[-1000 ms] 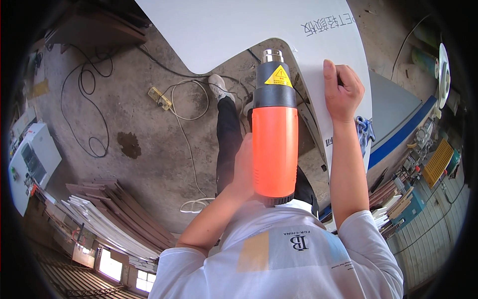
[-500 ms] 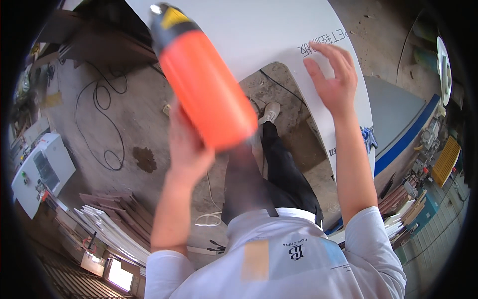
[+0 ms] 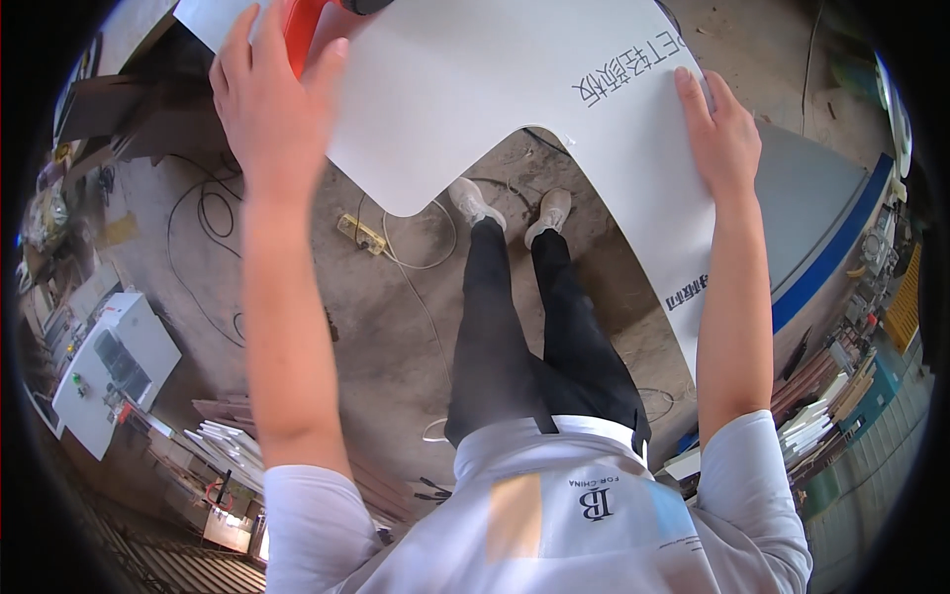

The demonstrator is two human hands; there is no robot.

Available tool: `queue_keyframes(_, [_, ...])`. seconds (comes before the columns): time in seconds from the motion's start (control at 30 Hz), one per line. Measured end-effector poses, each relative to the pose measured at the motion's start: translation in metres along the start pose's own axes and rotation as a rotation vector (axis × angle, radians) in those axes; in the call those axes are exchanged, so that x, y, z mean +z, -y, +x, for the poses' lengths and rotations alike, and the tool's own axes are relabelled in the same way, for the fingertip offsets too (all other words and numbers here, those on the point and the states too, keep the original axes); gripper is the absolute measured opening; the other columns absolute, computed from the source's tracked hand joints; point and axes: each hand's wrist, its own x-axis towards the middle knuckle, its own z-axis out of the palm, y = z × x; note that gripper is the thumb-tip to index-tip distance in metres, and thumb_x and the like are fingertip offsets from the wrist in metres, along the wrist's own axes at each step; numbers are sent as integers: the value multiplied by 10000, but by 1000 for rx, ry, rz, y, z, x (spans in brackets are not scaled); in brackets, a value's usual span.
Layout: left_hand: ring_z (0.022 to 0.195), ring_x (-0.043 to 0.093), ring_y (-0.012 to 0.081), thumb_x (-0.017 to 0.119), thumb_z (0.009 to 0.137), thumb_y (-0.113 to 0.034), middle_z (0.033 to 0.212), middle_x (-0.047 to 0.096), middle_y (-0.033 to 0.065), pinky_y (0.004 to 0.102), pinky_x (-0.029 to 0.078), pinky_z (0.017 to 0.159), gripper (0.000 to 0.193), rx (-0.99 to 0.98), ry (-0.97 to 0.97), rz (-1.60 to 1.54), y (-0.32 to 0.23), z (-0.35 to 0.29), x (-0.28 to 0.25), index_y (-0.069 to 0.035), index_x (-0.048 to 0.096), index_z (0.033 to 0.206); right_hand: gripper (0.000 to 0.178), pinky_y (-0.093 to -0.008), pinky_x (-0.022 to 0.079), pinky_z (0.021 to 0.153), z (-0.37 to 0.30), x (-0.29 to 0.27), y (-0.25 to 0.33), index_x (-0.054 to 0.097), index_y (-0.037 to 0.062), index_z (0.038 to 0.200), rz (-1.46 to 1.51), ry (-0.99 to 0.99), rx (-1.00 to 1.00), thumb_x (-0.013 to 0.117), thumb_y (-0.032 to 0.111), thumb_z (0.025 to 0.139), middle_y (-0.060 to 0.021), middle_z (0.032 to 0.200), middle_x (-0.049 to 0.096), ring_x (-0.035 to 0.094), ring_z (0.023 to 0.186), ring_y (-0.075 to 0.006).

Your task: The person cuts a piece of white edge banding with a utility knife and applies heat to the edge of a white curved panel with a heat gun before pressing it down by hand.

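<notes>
A large white board (image 3: 445, 79) with printed characters and a rounded notch lies in front of me. My left hand (image 3: 277, 114) is over its left part, fingers and thumb apart. Just beyond and between these fingers is an orange-red object (image 3: 300, 38) with a dark rounded end; the hand and the picture's upper edge hide much of it, so its kind is unclear. My right hand (image 3: 724, 134) holds the board's right edge, the thumb on top and the fingers along the outer side, partly out of sight.
A yellow power strip (image 3: 361, 234) and loose cables (image 3: 421, 262) lie on the floor near my feet. To the right is a grey panel (image 3: 807, 188) with a blue edge (image 3: 831, 247). A white cabinet-like piece (image 3: 117, 371) stands at the left.
The orange-red object, held up in my left hand before, is now lower and farther away at the board. My left hand has moved forward and spread. My right hand has come to the board's edge.
</notes>
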Motion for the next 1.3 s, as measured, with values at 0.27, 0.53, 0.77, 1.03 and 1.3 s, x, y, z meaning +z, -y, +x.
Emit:
queue_keyframes(0.27, [1448,477,282,923,681,-301,1501,569,109,435,408,1186,820,21,342,-435,-116,-36,2,-40,596,1386,775,-412,521,932,-1,9,1,675,107,1305,15,-12,-26,429,766,980,-117,971,758,702,1050,-307])
queue_keyframes(0.53, [1410,537,246,916,622,-173,1480,608,77,425,434,1181,778,-5,297,-415,-128,-22,21,-81,654,1349,696,-386,531,824,-4,3,8,695,142,1231,56,-21,16,454,746,984,-71,804,729,717,890,-263])
queue_keyframes(0.77, [1402,548,237,908,636,-144,1464,624,73,424,437,1182,740,-79,348,-416,-132,-23,20,-96,676,1338,717,-393,531,826,-1,5,3,685,132,1259,60,15,-7,453,751,982,-80,812,730,716,901,-274])
queue_keyframes(1.03, [1411,536,278,933,601,-202,1493,592,117,439,456,1161,806,0,391,-394,-132,-18,8,-69,659,1347,691,-392,529,807,-2,7,2,694,125,1243,80,-18,-44,480,729,984,-79,778,724,714,861,-275])
queue_keyframes(1.3, [1339,605,261,931,606,-211,1391,671,110,438,506,1111,702,77,393,-290,-134,-12,10,-54,708,1253,672,-381,531,791,-2,6,3,697,124,1230,99,-19,-55,483,715,990,-77,756,719,716,836,-271])
